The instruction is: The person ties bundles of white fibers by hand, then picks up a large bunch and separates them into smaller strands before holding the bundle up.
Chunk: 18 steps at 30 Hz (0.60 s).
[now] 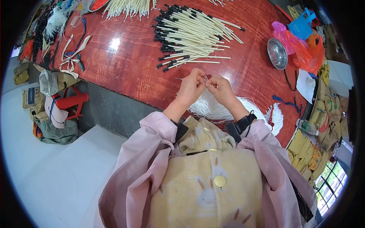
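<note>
Both of my hands meet over the near edge of the red table (129,81), fingertips close together. My left hand (191,86) is closed in a pinch, and my right hand (221,89) pinches just beside it. Between the fingertips are thin white strings, too fine to make out fully. Beneath my hands lies a large bundle of white string (207,104), running right under my right wrist to a bunched end (276,118). Beyond my hands rests a pile of cream sticks with black ends (194,36).
More pale sticks (127,8) lie at the far side. A metal bowl (277,54) stands right, beside pink and orange plastic bags (304,47). Cloth strips (72,55) lie at the left; a plastic bottle (307,126) is at the right edge. A red stool (72,102) stands below left.
</note>
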{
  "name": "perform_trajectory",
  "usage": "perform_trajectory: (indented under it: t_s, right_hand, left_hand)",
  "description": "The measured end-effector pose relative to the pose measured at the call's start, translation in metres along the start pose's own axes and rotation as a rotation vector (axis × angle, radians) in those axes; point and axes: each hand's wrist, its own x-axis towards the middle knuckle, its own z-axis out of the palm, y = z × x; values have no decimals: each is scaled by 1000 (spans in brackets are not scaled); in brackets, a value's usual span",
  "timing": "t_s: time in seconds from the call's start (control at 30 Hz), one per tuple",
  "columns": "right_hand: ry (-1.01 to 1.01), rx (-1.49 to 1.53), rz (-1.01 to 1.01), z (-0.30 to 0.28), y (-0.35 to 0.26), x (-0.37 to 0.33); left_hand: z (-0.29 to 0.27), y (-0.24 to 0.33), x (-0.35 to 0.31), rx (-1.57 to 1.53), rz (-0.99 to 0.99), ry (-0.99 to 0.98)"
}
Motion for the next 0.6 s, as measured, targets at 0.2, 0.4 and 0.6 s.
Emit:
perform_trajectory:
  t_s: [0.2,0.4,0.6]
  right_hand:
    - [-2,163,130,-6,4,1]
    - [-50,254,181,-10,0,-1]
    - [-104,266,145,-5,-3,-3]
  left_hand:
    - [4,3,-3,-358,-229,29]
    - [4,3,-2,-504,-318,67]
    - [5,2,-3,-492,-278,53]
